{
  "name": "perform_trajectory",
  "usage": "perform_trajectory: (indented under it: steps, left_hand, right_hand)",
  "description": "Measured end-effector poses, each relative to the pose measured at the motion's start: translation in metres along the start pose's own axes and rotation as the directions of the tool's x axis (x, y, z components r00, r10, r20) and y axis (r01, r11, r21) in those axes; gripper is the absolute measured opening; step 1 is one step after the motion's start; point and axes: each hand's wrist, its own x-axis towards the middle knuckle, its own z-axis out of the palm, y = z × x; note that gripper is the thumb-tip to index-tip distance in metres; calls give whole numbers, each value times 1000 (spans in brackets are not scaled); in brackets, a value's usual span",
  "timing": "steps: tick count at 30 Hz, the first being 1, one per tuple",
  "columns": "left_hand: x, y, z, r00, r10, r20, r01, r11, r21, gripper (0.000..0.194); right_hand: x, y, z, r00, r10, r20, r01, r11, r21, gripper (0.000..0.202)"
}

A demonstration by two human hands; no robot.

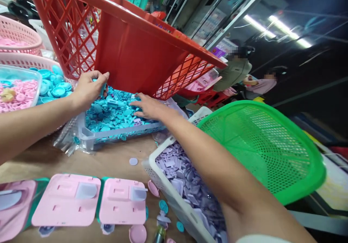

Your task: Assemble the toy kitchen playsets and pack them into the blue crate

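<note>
A clear plastic tray [103, 136] holds a heap of small turquoise plastic parts [114, 109], with a few lilac pieces among them. My left hand [91, 89] is over its left side, fingers curled down and thumb across the top; bits of turquoise show at the fingers, but what they hold is hidden. At the tray's right side, my right hand [149, 107] touches the parts with its fingers spread. Right behind both hands, a large red basket [141, 51] stands tilted. Below my right forearm is a white basket [160, 152] of lilac parts [190, 185].
Pink panels [67, 199] lie in a row along the front. Small loose discs and a screwdriver-like handle [160, 234] lie beside them. A green basket [255, 145] stands at right. A clear tub [39, 87] of pink parts is at left. Two people sit in the background.
</note>
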Motion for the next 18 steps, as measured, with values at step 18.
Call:
perform_trajectory:
  steps: [18]
  left_hand:
    - [1,15,-7,987,-69,-147,14,939,-343,71]
  right_hand:
    - [96,-91,-26,996,-61,-66,76,963,257,67]
